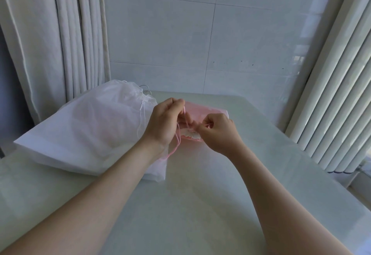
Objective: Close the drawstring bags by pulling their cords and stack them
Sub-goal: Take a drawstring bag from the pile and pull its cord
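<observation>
A small pink drawstring bag (202, 111) lies on the pale table (200, 204), its gathered mouth facing me between my hands. My left hand (163, 123) pinches a thin pink cord (176, 144) that loops down past my wrist. My right hand (218, 131) pinches the cord at the bag's bunched white-edged opening (191, 134). To the left lies a large white translucent drawstring bag (86, 130), flat, with its mouth drawn together and white cords (141, 118) hanging from it. Most of the pink bag is hidden behind my hands.
Grey curtains (66, 34) hang at the back left beside a tiled wall (200, 34). A white ribbed radiator (337, 94) stands along the right. The table's right edge runs diagonally toward the radiator.
</observation>
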Demonstrator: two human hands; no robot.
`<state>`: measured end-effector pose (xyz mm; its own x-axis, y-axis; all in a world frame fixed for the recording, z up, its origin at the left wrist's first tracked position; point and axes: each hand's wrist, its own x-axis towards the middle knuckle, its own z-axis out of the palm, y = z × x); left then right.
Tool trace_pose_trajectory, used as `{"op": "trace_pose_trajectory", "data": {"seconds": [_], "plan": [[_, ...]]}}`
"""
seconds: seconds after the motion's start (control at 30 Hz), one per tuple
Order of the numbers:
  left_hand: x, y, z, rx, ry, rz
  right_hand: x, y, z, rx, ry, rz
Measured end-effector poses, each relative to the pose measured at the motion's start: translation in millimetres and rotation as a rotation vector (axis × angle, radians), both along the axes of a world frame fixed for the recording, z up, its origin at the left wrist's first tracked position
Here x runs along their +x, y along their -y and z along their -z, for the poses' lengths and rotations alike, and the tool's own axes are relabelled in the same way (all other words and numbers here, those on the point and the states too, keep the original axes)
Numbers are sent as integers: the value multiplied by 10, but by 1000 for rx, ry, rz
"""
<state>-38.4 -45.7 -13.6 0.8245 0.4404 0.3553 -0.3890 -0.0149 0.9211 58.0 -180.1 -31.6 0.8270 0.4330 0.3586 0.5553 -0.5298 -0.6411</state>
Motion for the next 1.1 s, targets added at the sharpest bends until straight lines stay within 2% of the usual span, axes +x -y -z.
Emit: {"op": "trace_pose_trajectory", "data": {"seconds": [0.17, 0.27, 0.37, 0.5, 0.6, 0.67, 0.8, 1.0, 1.1], "plan": [[54, -2, 76, 51, -55, -28, -33, 5, 12, -36, -12, -66], [74, -12, 106, 99, -95, -14, -43, -2, 17, -73, 118, -28], [99, -17, 180, 237, -128, -13, -52, -18, -11, -63, 207, -13], [99, -30, 237, 457, -144, -49, -131, 22, -155, 207, -110, -249], [98, -23, 214, 424, -138, -9, -168, 45, -187, 288, -195, -388], [99, -27, 196, 350, -148, 30, -180, 33, -168, 302, -153, -354], [110, -57, 206, 327, -165, 43, -161, 50, -178, 333, -96, -203], [138, -69, 241, 393, -213, 0, -166, 86, -201, 416, -244, -141], [145, -115, 243, 417, -233, -39, -149, 88, -201, 376, -256, -133]]}}
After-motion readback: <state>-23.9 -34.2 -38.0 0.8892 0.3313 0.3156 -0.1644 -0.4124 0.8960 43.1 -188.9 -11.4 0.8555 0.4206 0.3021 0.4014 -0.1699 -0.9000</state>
